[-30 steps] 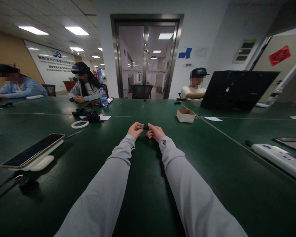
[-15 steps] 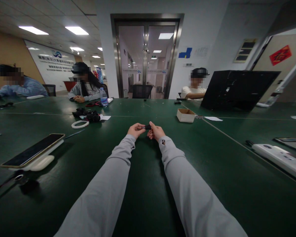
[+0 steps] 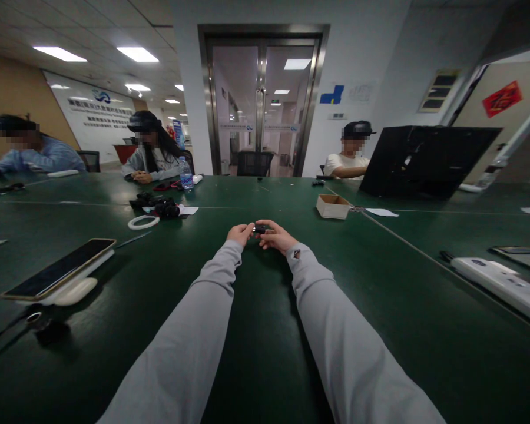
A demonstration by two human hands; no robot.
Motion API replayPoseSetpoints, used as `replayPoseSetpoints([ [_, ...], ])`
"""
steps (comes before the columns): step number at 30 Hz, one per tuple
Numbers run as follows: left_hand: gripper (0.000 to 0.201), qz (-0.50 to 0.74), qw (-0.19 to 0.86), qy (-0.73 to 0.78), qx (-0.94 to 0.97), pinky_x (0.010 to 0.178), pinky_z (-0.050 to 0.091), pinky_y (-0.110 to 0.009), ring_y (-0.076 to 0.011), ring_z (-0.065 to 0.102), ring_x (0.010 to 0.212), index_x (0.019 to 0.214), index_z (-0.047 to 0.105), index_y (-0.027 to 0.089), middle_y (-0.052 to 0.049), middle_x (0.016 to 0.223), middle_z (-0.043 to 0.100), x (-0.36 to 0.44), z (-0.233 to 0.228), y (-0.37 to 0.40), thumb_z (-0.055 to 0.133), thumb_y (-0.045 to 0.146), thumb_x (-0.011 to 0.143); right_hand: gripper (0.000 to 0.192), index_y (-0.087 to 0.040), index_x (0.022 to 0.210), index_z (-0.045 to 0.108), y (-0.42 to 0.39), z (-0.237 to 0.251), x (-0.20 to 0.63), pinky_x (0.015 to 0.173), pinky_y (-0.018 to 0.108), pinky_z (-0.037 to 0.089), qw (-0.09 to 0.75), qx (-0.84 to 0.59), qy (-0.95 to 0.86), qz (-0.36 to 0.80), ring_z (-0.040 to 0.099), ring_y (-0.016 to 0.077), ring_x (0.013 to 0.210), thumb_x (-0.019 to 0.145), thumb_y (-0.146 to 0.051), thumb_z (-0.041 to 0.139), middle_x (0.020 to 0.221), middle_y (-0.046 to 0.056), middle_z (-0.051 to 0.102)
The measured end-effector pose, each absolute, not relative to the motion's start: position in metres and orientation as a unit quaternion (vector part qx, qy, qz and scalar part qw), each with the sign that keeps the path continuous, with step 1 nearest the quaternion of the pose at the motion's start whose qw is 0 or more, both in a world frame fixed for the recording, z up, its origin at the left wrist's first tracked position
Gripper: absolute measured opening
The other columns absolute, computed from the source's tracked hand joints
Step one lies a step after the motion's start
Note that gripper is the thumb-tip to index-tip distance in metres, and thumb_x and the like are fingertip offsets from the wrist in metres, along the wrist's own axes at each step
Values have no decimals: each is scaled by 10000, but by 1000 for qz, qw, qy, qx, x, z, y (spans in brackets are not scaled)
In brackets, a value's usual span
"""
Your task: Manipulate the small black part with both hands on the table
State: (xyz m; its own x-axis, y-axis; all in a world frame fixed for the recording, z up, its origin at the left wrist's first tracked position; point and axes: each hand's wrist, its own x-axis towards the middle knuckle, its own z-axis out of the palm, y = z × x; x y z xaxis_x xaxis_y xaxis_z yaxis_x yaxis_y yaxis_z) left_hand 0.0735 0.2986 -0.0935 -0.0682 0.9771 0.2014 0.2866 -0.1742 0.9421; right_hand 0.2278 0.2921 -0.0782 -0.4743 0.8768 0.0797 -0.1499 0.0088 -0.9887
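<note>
Over the green table, both of my hands meet in front of me at a small black object [image 3: 259, 229]. It has a shiny silvery part at its left end; its exact kind is too small to tell. My left hand [image 3: 239, 234] pinches that left end between thumb and fingertips. From the other side, my right hand [image 3: 280, 238] has its index finger along the top and its thumb against the object, with the other fingers loosely curled below. The fingers cover part of the object.
A small open box [image 3: 333, 207] stands beyond my right hand. To the left lie a white ring [image 3: 143, 222], black gear [image 3: 159, 206] and a phone [image 3: 62, 268]. A white power strip [image 3: 499, 282] and a black monitor [image 3: 428, 159] are right. Several people sit across the table.
My right fingers have shifted on the small black object, from a thumb-on-top grip to a looser hold with the index finger stretched along it. The object sits slightly further left.
</note>
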Motion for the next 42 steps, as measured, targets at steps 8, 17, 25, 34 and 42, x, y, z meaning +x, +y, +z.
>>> replayPoseSetpoints([
  [8, 427, 477, 315, 528, 628, 396, 225, -206, -70, 301, 393, 504, 472, 161, 53, 402, 331, 73, -97, 301, 452, 550, 679, 187, -181, 940, 468, 295, -76, 223, 346, 192, 438, 419, -369, -558, 614, 520, 92, 379, 804, -300, 520, 577, -19, 559],
  [17, 431, 481, 327, 524, 622, 409, 231, -211, -75, 315, 405, 508, 485, 160, 48, 417, 360, 74, -98, 303, 442, 555, 674, 350, -226, 973, 392, 293, -76, 222, 346, 213, 450, 434, -361, -552, 614, 505, 81, 366, 695, -224, 604, 645, -60, 516],
  [25, 441, 479, 332, 530, 616, 410, 242, -215, -80, 320, 400, 490, 477, 165, 45, 399, 362, 74, -98, 303, 435, 565, 670, 269, -225, 948, 395, 294, -75, 221, 360, 222, 466, 425, -375, -542, 620, 484, 70, 359, 739, -301, 546, 619, -61, 498],
  [34, 442, 479, 333, 528, 617, 410, 237, -220, -83, 317, 392, 471, 463, 170, 44, 386, 349, 74, -98, 302, 434, 561, 675, 322, -236, 934, 363, 295, -77, 222, 376, 239, 476, 444, -366, -537, 617, 475, 75, 356, 694, -262, 576, 588, -82, 475],
  [42, 462, 471, 324, 543, 614, 422, 260, -228, -94, 343, 404, 460, 472, 171, 33, 382, 370, 74, -98, 303, 427, 577, 678, 267, -235, 893, 348, 297, -77, 220, 355, 249, 468, 445, -386, -534, 606, 425, 59, 305, 727, -292, 550, 587, -88, 469],
])
